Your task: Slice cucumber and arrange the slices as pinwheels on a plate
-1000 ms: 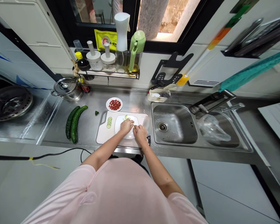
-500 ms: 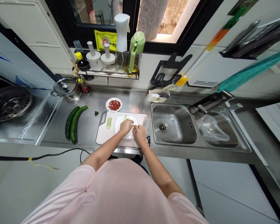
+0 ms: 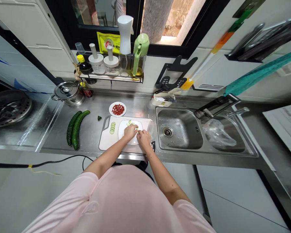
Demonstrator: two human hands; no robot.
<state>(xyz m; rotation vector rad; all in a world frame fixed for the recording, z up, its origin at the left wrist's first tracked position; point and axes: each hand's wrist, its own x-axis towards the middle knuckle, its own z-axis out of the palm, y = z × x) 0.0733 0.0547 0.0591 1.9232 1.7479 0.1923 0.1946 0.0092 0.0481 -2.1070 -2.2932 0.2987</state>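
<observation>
Head view: what is your left hand (image 3: 130, 132) doing?

Fingers drawn together above the white plate (image 3: 121, 130), thumb side toward my right hand (image 3: 144, 139). I note a small pale green piece (image 3: 137, 128) pinched at the fingertips.

And the right hand?

Fingers bent and bunched, tips pointing at that same piece, just beside my left fingertips. Whether they grip it too, I cannot tell; my own fingers cover the contact.

Position of the piece relative to each hand?

At the tips of the left, on its right side; just beyond the fingertips of the right. Both hands are over the plate, the left near its middle and the right at its right side.

Anything else on the plate?

Thin green-edged slices (image 3: 130, 122), lying near the far rim, beyond my left hand.

Record the surroundings.

Plate sits on the pale cutting board (image 3: 106, 141), itself on the steel worktop (image 3: 92, 137). Left of the plate, a row of overlapping slices (image 3: 112, 128) on the board. Beyond the board's far edge, a round dish (image 3: 110, 109) of chopped red pieces (image 3: 118, 109). A dark green stub (image 3: 99, 118) lies near the board's handle; farther left, two whole cucumbers (image 3: 77, 131), side by side. To the right, a sink (image 3: 184, 129).
</observation>
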